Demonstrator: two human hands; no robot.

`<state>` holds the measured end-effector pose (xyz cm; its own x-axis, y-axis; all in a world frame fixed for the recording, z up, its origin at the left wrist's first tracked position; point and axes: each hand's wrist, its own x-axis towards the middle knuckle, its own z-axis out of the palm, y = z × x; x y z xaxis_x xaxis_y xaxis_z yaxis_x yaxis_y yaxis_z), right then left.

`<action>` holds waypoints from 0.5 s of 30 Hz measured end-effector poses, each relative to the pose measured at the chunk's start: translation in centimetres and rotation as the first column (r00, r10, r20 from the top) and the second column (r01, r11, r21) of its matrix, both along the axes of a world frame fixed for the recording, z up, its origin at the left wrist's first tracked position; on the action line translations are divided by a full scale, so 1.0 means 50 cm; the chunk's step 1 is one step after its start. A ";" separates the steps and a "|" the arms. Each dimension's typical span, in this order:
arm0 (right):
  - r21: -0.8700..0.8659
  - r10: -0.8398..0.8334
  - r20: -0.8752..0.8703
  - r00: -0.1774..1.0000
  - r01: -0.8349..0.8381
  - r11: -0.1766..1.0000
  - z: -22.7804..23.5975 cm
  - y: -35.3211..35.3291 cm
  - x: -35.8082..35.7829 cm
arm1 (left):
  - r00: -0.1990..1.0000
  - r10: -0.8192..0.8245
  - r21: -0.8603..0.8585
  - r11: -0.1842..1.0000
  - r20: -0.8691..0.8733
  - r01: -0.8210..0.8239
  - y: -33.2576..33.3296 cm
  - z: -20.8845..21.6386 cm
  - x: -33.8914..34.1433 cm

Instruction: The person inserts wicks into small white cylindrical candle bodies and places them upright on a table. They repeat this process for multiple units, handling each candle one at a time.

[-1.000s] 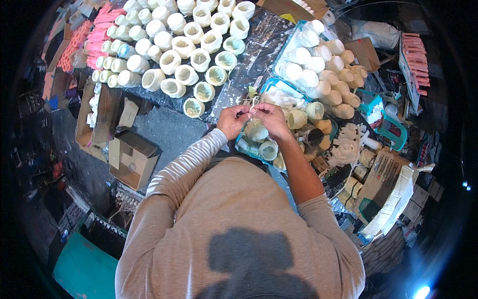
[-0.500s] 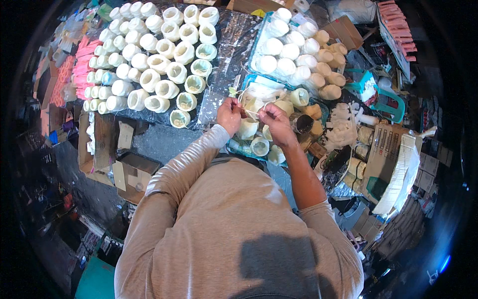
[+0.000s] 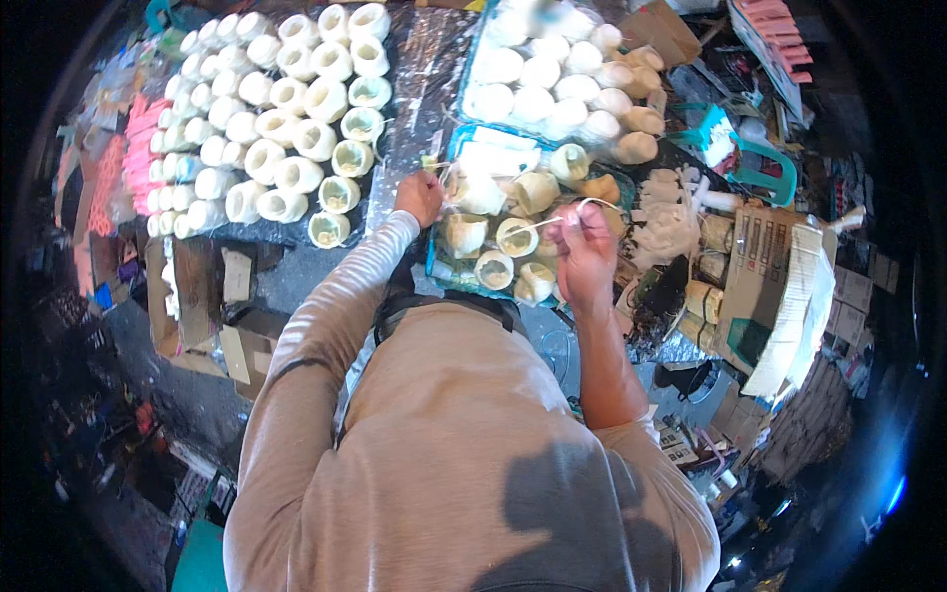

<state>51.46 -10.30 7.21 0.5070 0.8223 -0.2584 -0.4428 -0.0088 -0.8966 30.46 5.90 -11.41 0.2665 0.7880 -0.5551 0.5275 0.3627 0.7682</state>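
A thin whitish cord (image 3: 533, 228) is pinched in my right hand (image 3: 586, 252), which is closed; one end curls up above the fingers. To the left, my left hand (image 3: 419, 198) is closed too, with a pale strand of cord at its fingertips. Between and below the hands, several cream cup-shaped pieces (image 3: 466, 234) sit in a blue-lined tray (image 3: 431, 259). Some stand with their hollow mouths up. The cord's middle stretch is hard to follow against them.
Rows of cream cups (image 3: 289, 95) cover the dark table sheet at left. A second blue tray of white rounded pieces (image 3: 533, 104) lies beyond. Pink pieces (image 3: 143, 148) are at far left. To the right are a green plastic chair (image 3: 774, 178) and a cardboard box (image 3: 755, 281).
My hands have drawn apart, the left to the left and the right to the right with the cord. The view has shifted, so the cups appear farther left.
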 end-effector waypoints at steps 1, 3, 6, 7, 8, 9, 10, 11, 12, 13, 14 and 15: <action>0.025 0.039 -0.161 0.986 -0.035 0.999 -0.004 0.007 0.010 | 0.976 -0.138 0.203 0.964 -0.169 0.172 0.004 0.032 0.005; 0.068 0.045 -0.274 0.961 -0.027 0.997 -0.017 0.013 0.018 | 0.955 -0.126 0.616 0.740 -0.270 0.272 -0.011 0.119 0.018; 0.063 0.009 -0.314 0.950 0.012 0.998 -0.038 0.018 0.004 | 0.938 -0.240 0.539 0.840 0.249 0.072 -0.062 0.267 0.035; 0.080 0.030 -0.324 0.946 -0.004 0.997 -0.043 0.018 -0.003 | 0.915 -0.303 0.490 0.860 0.266 0.142 -0.082 0.310 0.040; 0.095 0.048 -0.339 0.940 -0.017 0.995 -0.046 0.021 -0.011 | 0.889 -0.361 0.444 0.871 0.283 0.212 -0.101 0.347 0.043; 0.113 0.075 -0.357 0.931 -0.037 0.993 -0.047 0.025 -0.018 | 0.846 -0.415 0.431 0.866 0.335 0.254 -0.115 0.377 0.043; 0.136 0.082 -0.388 0.918 -0.031 0.990 -0.047 0.028 -0.023 | 0.865 -0.436 0.440 0.846 0.247 0.301 -0.120 0.398 0.042; 0.149 0.061 -0.379 0.923 -0.004 0.989 -0.046 0.032 -0.024 | 0.870 -0.461 0.461 0.820 0.176 0.341 -0.123 0.413 0.042; 0.163 0.045 -0.374 0.926 0.018 0.986 -0.044 0.036 -0.024 | 0.885 -0.431 0.507 0.810 0.177 0.293 -0.131 0.424 0.041; 0.178 0.023 -0.369 0.929 0.046 0.983 -0.041 0.037 -0.023 | 0.887 -0.427 0.517 0.807 0.177 0.285 -0.134 0.430 0.038; 0.215 0.022 -0.341 0.940 0.055 0.975 -0.041 0.043 -0.022 | 0.889 -0.422 0.525 0.805 0.179 0.276 -0.136 0.434 0.034; 0.226 0.015 -0.351 0.936 0.069 0.972 -0.039 0.043 -0.019 | 0.891 -0.416 0.535 0.802 0.180 0.266 -0.138 0.435 0.031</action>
